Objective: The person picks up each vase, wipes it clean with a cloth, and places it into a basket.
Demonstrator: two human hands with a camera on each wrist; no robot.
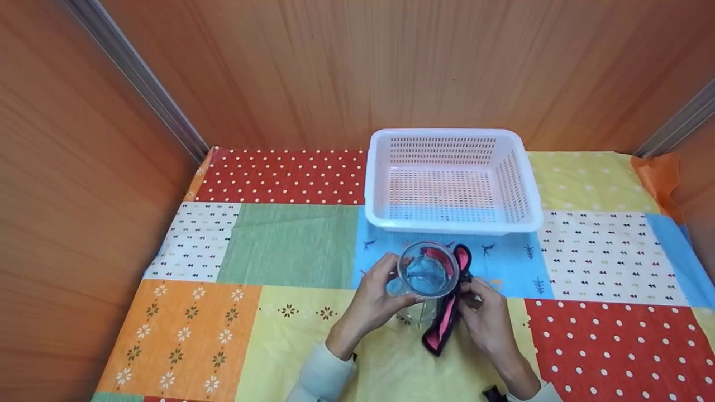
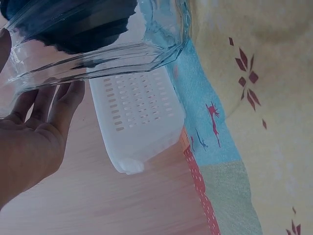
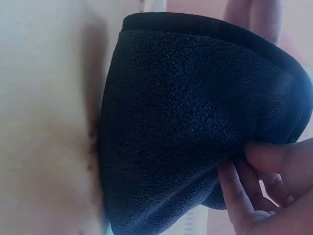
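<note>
My left hand (image 1: 373,301) grips a clear glass jar (image 1: 429,269) from its left side, thumb across the front and fingers behind. The jar is held over the table with its round mouth facing up toward the head camera. In the left wrist view the faceted glass wall (image 2: 98,68) shows dark cloth behind it. Pinched between thumb and fingers of my right hand (image 1: 487,315) is a dark plush cloth (image 3: 186,112) with a pink reverse side. It hangs folded along the jar's right side, and a pink part shows through the glass near the mouth.
A white perforated plastic basket (image 1: 452,228) stands just beyond the hands, near the wooden back wall (image 1: 357,72). A patchwork-patterned tablecloth (image 1: 290,245) covers the table. Wooden panels rise on the left and right, and an orange cloth piece (image 1: 659,181) bunches at the right edge.
</note>
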